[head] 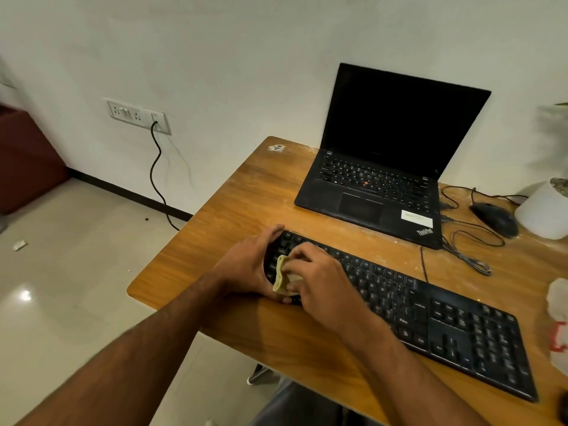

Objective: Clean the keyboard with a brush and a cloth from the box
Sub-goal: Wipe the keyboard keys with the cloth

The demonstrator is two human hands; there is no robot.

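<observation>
A black full-size keyboard [430, 318] lies slanted across the wooden table [246, 204]. My left hand [249, 265] wraps around the keyboard's left end, thumb on its far edge. My right hand [319, 281] presses a folded pale yellow cloth [281, 276] onto the keys at that same left end. Most of the cloth is hidden beneath my fingers. No brush or box shows in this view.
An open black laptop [384, 167] stands behind the keyboard. A black mouse [495, 218] with tangled cables [470, 250] lies to the right, beside a white pot [544, 210]. A white plastic bag [559, 321] sits at the right edge. A wall socket [138, 115] feeds a hanging black cable.
</observation>
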